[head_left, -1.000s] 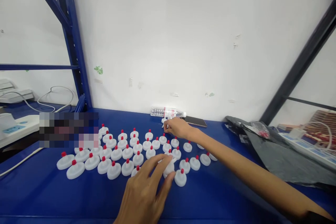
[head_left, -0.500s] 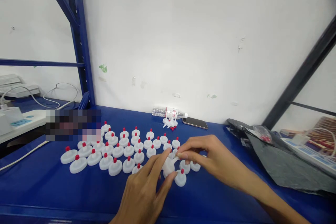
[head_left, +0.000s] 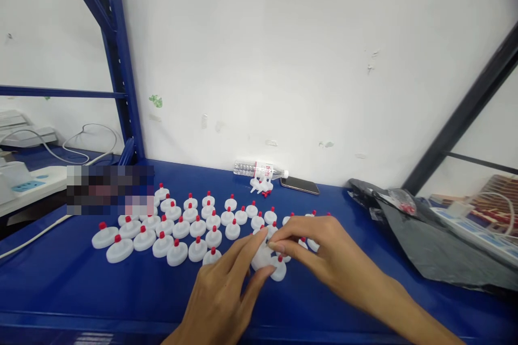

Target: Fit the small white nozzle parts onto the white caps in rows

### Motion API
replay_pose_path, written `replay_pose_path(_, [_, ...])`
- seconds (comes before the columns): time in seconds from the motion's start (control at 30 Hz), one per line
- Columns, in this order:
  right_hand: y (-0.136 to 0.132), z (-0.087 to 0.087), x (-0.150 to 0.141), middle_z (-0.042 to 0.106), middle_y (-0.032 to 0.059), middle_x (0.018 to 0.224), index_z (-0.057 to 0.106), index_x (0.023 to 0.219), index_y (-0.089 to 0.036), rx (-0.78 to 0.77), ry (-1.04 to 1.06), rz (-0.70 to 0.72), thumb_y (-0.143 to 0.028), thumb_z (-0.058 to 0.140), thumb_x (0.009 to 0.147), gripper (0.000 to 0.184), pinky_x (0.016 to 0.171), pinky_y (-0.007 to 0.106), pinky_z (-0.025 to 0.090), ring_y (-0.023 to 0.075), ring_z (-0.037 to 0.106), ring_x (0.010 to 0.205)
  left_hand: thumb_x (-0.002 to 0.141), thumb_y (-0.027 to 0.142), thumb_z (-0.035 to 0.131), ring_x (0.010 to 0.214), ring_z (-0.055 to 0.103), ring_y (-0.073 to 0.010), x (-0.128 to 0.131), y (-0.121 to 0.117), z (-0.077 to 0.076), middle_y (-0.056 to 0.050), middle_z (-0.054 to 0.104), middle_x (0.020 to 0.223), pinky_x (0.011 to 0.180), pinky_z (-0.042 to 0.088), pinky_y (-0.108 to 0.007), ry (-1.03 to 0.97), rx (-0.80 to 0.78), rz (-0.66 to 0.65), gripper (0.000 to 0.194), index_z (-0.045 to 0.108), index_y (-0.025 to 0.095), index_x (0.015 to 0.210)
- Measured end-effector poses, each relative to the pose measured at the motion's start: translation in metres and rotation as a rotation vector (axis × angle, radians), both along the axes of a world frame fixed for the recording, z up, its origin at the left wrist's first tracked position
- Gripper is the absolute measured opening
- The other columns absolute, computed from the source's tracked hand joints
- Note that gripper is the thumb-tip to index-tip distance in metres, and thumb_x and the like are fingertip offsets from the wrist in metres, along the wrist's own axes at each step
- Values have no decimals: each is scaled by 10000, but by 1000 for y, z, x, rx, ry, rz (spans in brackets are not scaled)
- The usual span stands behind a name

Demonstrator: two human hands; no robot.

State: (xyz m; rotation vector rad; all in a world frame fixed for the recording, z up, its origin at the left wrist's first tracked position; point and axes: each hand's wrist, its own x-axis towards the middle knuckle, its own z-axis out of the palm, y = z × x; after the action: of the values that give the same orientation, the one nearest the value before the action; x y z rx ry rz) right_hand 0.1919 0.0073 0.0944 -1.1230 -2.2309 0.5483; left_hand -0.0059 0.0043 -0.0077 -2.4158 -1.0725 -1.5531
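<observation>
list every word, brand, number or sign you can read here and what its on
No text can be read for certain.
Label on the clear bottle: red marks, too small and blurred to read.
Pale striped patch at the bottom left: cannot tell whether it is print.
White red-tipped pieces: no lettering visible.

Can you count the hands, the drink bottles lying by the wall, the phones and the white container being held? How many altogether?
Left hand and right hand: 2
Drink bottle: 1
Phone: 1
Held white container: 1
Total: 5
</observation>
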Motion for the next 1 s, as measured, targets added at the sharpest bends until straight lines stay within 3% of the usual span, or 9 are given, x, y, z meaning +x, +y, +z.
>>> replay_pose_path(0.07, [-1, -3, -1, 765, -14, 878, 772, 907, -241, -55, 37, 14, -345, 634, 981, 188, 751, 231, 475, 136, 674, 789, 1008, 303, 572, 856, 752, -151, 0, 0, 0, -41, 763, 1004, 704, 605, -207, -21, 16, -12, 399, 509, 221, 1394])
replay_pose_path(0.23, [6, -8, 1, 736, 20, 795, 746, 886, -203, -410, 198, 150, -427, 570, 1003, 308, 686, 241, 521, 146, 665, 718, 1000, 265, 581, 806, 733, -133, 0, -3, 4, -45, 758, 1003, 588, 566, -170, -42, 61, -49, 395, 506, 208, 1383])
replay_pose_path(0.33, [16, -6, 1, 722, 37, 790, 740, 886, -178, -476, 239, 184, -459, 549, 1007, 361, 670, 241, 524, 134, 638, 685, 966, 304, 623, 751, 692, -135, -4, -7, 6, -106, 705, 1111, 542, 554, -199, -91, 77, 0, 438, 515, 188, 1374])
replay_pose_path(0.4, [23, -3, -3, 716, 40, 795, 738, 882, -169, -478, 214, 174, -451, 538, 1013, 370, 646, 228, 513, 125, 628, 677, 976, 280, 562, 703, 654, -143, -6, -9, 6, -99, 686, 1015, 519, 539, -231, -144, 110, 9, 332, 562, 175, 1291])
replay_pose_path(0.5, [33, -3, -17, 720, 29, 805, 747, 917, -179, -450, 94, 174, -407, 529, 1020, 332, 607, 212, 490, 119, 637, 669, 957, 137, 408, 598, 621, -133, -9, -12, 6, -16, 645, 732, 464, 474, -230, -196, 269, -84, 233, 608, 193, 1063])
replay_pose_path(0.6, [39, -11, -36, 720, 11, 768, 742, 923, -182, -369, -87, 227, -351, 511, 1029, 305, 589, 210, 456, 110, 626, 627, 855, 29, 420, 535, 627, -111, -9, -14, 10, 25, 652, 646, 487, 477, -228, -92, 300, -157, 268, 586, 204, 971])
replay_pose_path(0.83, [38, -37, -59, 665, 33, 718, 622, 773, -164, 227, -533, 208, -269, 468, 1040, 326, 534, 293, 241, 127, 490, 586, 794, -2, 450, 531, 656, -123, -6, -15, 14, 14, 698, 671, 506, 476, -243, -125, 210, -139, 295, 569, 203, 969])
replay_pose_path(1.0, [34, -25, -59, 697, 56, 770, 667, 969, -185, 222, -560, 140, -455, 456, 1049, 352, 540, 292, 242, 178, 585, 674, 801, 22, 432, 497, 635, -112, -4, -11, 11, 32, 670, 629, 473, 446, -237, -149, 267, -169, 280, 568, 213, 954])
